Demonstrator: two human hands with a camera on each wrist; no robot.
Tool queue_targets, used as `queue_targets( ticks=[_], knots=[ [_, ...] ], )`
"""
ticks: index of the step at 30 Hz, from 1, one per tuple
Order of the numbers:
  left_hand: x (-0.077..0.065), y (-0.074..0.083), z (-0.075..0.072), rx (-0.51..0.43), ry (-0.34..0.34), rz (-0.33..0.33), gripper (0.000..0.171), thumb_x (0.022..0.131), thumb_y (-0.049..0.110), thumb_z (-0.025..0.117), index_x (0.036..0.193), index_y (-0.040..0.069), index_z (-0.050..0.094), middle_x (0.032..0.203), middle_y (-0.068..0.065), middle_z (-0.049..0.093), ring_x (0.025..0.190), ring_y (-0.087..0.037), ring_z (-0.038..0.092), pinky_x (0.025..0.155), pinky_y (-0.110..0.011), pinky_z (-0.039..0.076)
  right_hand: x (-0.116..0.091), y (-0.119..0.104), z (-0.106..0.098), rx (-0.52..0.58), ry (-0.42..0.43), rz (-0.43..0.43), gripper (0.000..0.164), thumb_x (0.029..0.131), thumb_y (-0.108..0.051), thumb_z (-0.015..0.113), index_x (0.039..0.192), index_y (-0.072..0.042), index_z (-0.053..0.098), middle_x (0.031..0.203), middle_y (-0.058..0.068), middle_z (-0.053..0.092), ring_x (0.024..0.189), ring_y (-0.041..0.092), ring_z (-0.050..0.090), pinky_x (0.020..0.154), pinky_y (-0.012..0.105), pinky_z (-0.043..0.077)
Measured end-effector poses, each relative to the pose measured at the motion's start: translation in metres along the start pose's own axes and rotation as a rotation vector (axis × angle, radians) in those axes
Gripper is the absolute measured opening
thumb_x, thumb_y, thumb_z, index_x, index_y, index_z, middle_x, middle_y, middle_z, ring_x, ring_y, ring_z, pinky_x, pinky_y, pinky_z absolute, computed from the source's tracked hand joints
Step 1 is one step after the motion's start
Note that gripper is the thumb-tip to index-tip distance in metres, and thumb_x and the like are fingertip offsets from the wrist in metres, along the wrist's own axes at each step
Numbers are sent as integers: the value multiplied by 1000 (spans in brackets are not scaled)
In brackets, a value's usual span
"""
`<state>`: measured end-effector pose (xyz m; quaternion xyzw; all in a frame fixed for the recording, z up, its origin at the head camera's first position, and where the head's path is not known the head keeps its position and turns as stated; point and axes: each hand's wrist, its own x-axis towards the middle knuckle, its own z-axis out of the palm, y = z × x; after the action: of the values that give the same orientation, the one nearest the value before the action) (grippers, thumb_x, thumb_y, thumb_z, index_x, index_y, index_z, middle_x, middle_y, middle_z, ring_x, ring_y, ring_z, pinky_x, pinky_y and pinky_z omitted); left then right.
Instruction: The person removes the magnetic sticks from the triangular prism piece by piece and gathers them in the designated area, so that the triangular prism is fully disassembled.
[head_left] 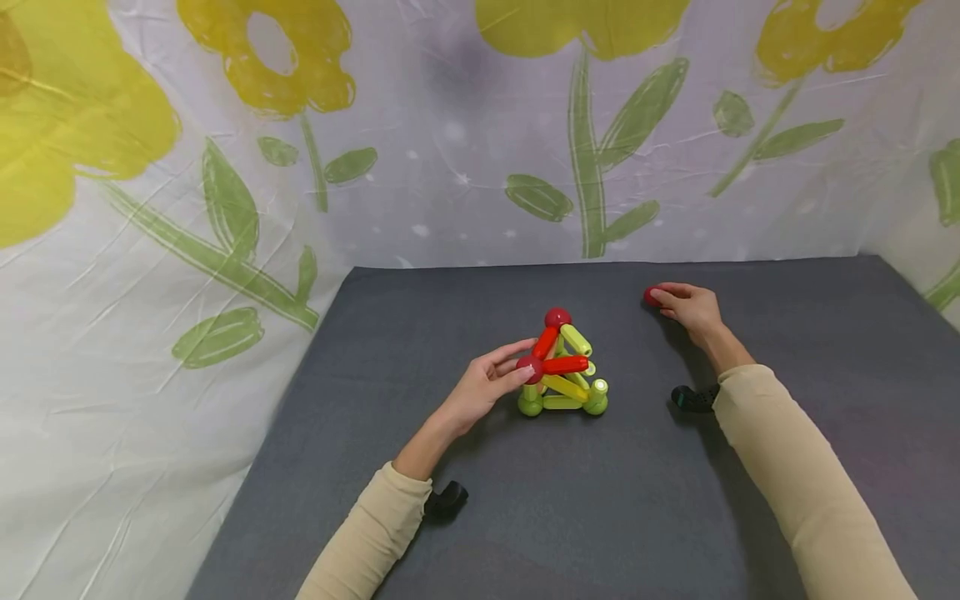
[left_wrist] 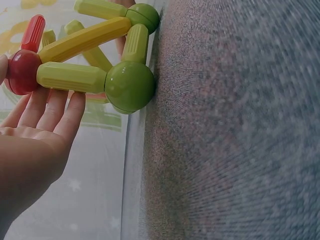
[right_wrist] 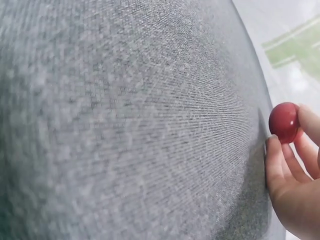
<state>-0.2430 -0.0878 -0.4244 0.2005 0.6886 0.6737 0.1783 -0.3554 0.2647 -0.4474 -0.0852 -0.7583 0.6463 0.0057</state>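
A small frame of magnetic rods and balls stands on the dark table, with green balls (head_left: pixel 596 404) at its base, yellow-green rods (left_wrist: pixel 72 77) and a yellow rod (left_wrist: pixel 87 37). My left hand (head_left: pixel 480 387) steadies it, thumb and fingers around a red ball (head_left: pixel 528 367) on its near upper corner. From that ball a red rod (head_left: pixel 566 364) sticks out to the right. A second red ball (head_left: pixel 558 317) tops the frame. Farther back to the right, my right hand (head_left: pixel 692 312) pinches a loose red ball (right_wrist: pixel 284 122) between thumb and fingertips, close to the tabletop.
The dark grey table (head_left: pixel 600 517) ends at a cloth backdrop (head_left: pixel 442 167) printed with yellow flowers and green leaves. Black curved pieces (head_left: pixel 447 502) show beneath each wrist.
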Motion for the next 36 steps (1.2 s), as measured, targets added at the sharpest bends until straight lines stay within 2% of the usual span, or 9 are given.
queue_targets(
  ticks=[6,11,15,21,23,26,29,32,36],
  knots=[
    [1,-1,0,-9,-10,-5,48,98,6,53,145,5,39,133,-21,52,114,-26,56,103,-46,38,1,1,0,-101,4,8,53,95,-24,61,136,7,47,132,21,47,82,-3,55,82,17,50],
    [-4,9,3,12,-17,-15,48,98,6,53,144,2,39,133,-22,52,114,-27,56,103,-47,37,3,3,0,-188,20,8,53,95,-27,60,137,5,48,134,23,48,80,-3,54,78,15,48],
    [-9,22,7,14,-15,-7,48,98,7,54,143,0,39,132,-23,52,114,-26,56,103,-48,36,3,4,0,-121,13,-8,58,96,-30,58,138,7,44,129,21,49,80,-3,53,75,13,48],
    [-11,26,8,27,-11,-4,48,98,6,54,143,0,40,132,-24,52,114,-27,56,104,-47,36,3,3,0,107,32,33,56,98,-25,55,139,10,39,102,1,53,83,1,55,76,14,50],
    [-11,26,7,32,-11,-6,48,98,6,53,143,0,40,132,-23,52,115,-28,56,103,-46,37,3,2,-1,208,34,63,57,98,-22,55,141,10,36,102,1,52,85,2,56,80,16,50],
    [-11,26,7,36,-10,-7,48,98,6,53,143,0,39,132,-23,52,115,-28,55,103,-42,38,1,1,-3,326,16,100,62,98,-22,54,146,7,27,112,7,49,90,4,55,85,18,49],
    [-11,26,7,40,-8,-8,47,98,6,53,143,0,39,132,-23,52,115,-27,55,102,-39,39,-4,-3,-8,454,-10,146,64,98,-22,54,148,3,23,115,9,47,89,7,56,84,18,49],
    [-11,27,7,46,-8,-9,47,99,7,53,143,0,39,132,-23,53,115,-27,55,102,-39,40,-9,-6,-14,630,-38,207,53,98,-21,54,143,-3,33,105,8,53,85,11,59,79,21,51],
    [-10,23,7,51,-3,-13,48,98,8,54,143,2,41,131,-22,54,115,-27,56,103,-40,39,-16,-8,-22,808,-98,283,24,96,-21,57,115,-6,53,97,7,58,90,16,59,83,25,51]
  ],
)
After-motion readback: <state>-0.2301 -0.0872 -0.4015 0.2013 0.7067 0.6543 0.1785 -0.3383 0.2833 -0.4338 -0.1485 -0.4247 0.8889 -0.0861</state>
